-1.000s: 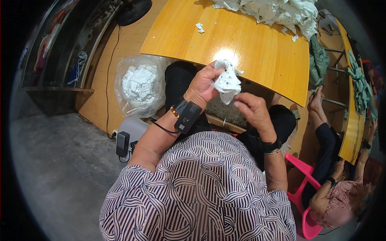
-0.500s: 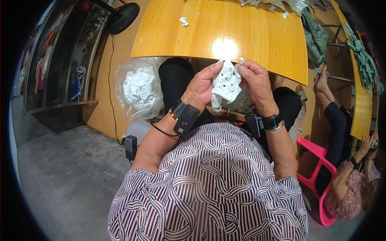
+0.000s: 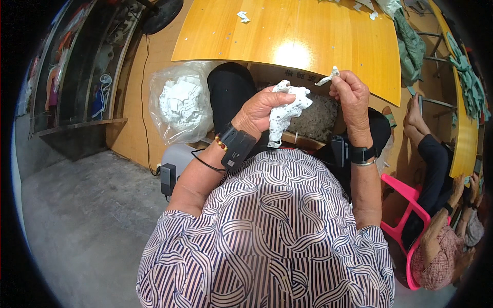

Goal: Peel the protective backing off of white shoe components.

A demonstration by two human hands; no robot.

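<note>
My left hand [image 3: 256,114] is closed, its thumb pressed over a limp white piece with grey spots [image 3: 287,114], cloth or thin sheet, that hangs down from the fingers. My right hand [image 3: 351,93] is pinched on a small torn white strip [image 3: 325,80] with similar spots. The two hands are apart, with a gap between piece and strip. Both are held over an open box [image 3: 304,143] between my knees, which contains many small grey bits.
A yellow wooden table [image 3: 246,43] stands ahead, with white scraps [image 3: 243,17] on it. To the left is a clear plastic bag [image 3: 155,115] of white pieces. At right, a co-worker's arms [image 3: 436,241] show beside a pink stool [image 3: 398,187] and another table.
My right hand has moved right, away from the left, and now has a separate strip. The spotted piece stays in my left hand. The view has shifted slightly.
</note>
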